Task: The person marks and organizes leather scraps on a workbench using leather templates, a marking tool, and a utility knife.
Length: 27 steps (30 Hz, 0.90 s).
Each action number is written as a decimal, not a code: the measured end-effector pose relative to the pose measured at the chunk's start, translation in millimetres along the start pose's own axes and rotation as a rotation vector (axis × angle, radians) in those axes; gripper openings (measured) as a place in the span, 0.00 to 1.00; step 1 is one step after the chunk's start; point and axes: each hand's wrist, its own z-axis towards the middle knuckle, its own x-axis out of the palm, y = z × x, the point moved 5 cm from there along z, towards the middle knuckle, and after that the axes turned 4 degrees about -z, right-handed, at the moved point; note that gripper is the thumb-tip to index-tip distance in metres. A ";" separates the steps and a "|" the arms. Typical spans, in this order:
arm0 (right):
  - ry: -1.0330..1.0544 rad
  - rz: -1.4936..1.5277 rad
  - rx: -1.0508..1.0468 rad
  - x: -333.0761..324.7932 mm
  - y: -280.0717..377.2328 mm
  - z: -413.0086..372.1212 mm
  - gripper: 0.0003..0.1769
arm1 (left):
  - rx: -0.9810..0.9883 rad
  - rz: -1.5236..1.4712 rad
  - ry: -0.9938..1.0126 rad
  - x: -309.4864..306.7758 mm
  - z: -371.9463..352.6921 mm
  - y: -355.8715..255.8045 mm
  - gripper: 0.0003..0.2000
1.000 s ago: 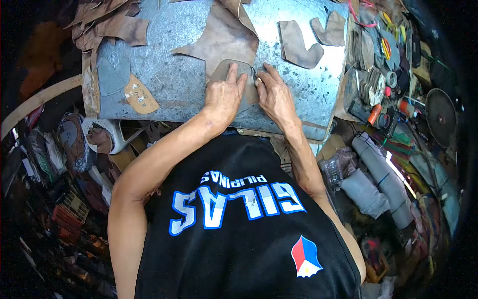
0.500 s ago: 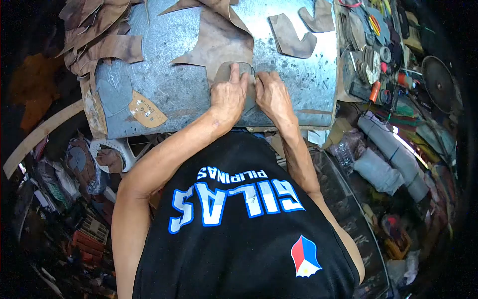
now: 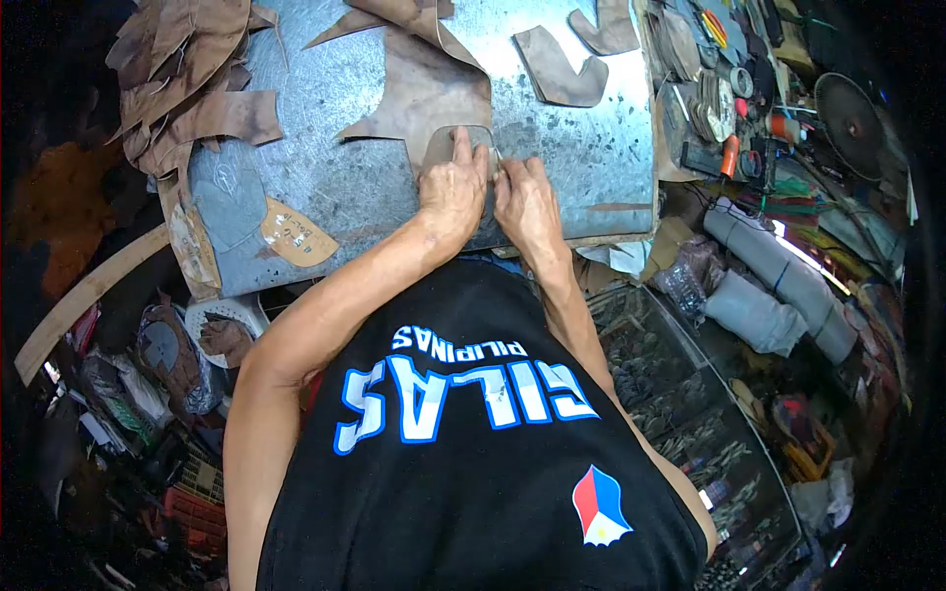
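While the left hand [image 3: 453, 192] pressed the pattern piece [image 3: 443, 145] flat on brown leather [image 3: 424, 89], fingers together, near-centre on the tabletop [image 3: 335, 177], the right hand [image 3: 527, 202] clamped its fingers on a thin blade [image 3: 496, 158]. Likely faults: pattern slipping; blade nicking left fingertips.

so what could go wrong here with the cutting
1. The left hand presses the pattern down with its fingertips right beside the thin blade pinched in the right hand. A slip could nick a finger.
2. Only hand pressure seems to hold the pattern on the leather. If it shifts on the smooth metal sheet, the cut line may wander and spoil the piece.
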 end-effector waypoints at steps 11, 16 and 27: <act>-0.492 -0.238 -0.097 -103.3 -101.5 139.3 0.22 | -0.075 -0.023 0.241 -8.9 1.3 -1.9 0.48; -0.254 -0.357 -0.241 -100.5 -112.7 208.4 0.30 | -0.105 -0.051 0.244 -9.9 -0.6 -3.3 0.46; -0.050 -0.226 -0.082 -109.4 -145.7 245.3 0.28 | -0.145 -0.126 0.212 -7.6 -3.0 -2.2 0.45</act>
